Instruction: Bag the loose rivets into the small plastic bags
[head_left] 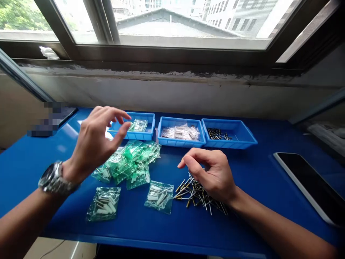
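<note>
My left hand [101,135], with a watch on its wrist, is raised over the left blue bin [141,135] and a pile of green plastic packets [134,158]; thumb and fingers are apart with nothing between them. My right hand [211,172] is curled above a heap of loose metal pins [192,192], thumb near the forefinger; whether it holds anything is hidden. Two filled clear-green packets lie in front, one at the left [104,204] and one in the middle [160,197]. The middle bin [182,142] holds clear packets, and the right bin [230,144] holds dark pins.
A phone [309,187] lies at the right of the blue table [134,230]. A dark flat item [64,115] is at the back left. Behind the bins are a wall [161,93] and a window.
</note>
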`<state>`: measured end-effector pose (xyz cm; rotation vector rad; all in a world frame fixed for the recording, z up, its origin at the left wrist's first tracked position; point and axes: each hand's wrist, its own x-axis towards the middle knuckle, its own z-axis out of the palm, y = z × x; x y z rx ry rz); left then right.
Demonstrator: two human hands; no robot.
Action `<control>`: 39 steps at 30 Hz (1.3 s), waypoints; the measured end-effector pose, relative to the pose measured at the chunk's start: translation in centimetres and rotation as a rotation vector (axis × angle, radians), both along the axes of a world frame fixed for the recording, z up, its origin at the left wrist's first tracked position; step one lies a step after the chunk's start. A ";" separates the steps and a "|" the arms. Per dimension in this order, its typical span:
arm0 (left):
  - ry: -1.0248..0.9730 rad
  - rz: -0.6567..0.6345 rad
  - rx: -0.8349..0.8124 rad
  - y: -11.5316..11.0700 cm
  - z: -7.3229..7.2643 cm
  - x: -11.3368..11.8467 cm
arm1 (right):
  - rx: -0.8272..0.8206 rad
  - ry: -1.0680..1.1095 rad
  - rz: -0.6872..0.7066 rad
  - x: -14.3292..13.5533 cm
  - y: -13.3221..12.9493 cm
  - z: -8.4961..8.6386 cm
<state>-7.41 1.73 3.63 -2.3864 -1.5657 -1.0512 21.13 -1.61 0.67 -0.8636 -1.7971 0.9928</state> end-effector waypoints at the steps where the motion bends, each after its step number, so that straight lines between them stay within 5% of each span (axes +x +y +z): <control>1: 0.041 -0.150 -0.003 -1.4 -0.1 0.7 | 0.007 -0.005 -0.002 0.0 0.0 0.0; 3: 0.169 -0.474 -0.115 -4.5 -0.4 2.3 | 0.013 -0.016 -0.012 0.0 0.0 0.0; 6: 0.337 -0.620 -0.329 -7.9 -1.3 4.4 | 0.014 -0.034 -0.031 0.2 -0.1 -0.1; 12: 0.461 -0.567 -0.344 -9.1 -3.7 5.2 | 0.027 -0.055 -0.016 0.2 -0.2 -0.1; 15: 0.370 -0.552 -0.262 -8.8 -3.4 5.2 | 0.027 -0.051 -0.020 0.2 -0.3 -0.1; 21: -0.362 -0.395 -0.582 -5.7 -1.0 5.8 | -0.007 -0.003 -0.121 0.3 -0.1 -0.1; 26: -0.725 -0.323 -0.750 -2.6 -1.3 6.8 | -0.163 -0.040 -0.070 0.5 0.6 -0.4; 33: -0.851 -0.358 -0.810 -2.1 -3.1 7.4 | -0.189 -0.049 -0.089 0.4 0.9 -1.1; 39: -0.805 -0.344 -0.791 -2.5 -3.0 7.1 | -0.253 0.044 -0.117 0.2 0.8 -1.3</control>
